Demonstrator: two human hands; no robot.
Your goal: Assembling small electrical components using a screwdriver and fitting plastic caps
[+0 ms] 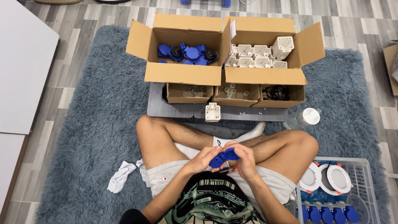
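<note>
I sit cross-legged on a shaggy blue-grey rug. My left hand [203,159] and my right hand [244,159] meet over my lap, both closed on one blue socket cover with a round flip lid [222,158]. An orange-handled tool [230,169] lies under my hands, mostly hidden. A white square housing [212,112] stands on the grey board [166,108] in front of my shins.
Open cardboard box of blue covers [187,54] far left, one of white housings [259,56] far right. Three small boxes hold screws [193,88], white bits [230,90], black rings [275,92]. Plastic bottle [303,118]; crate [365,166] with finished blue parts, white round fittings; white cloth [121,175].
</note>
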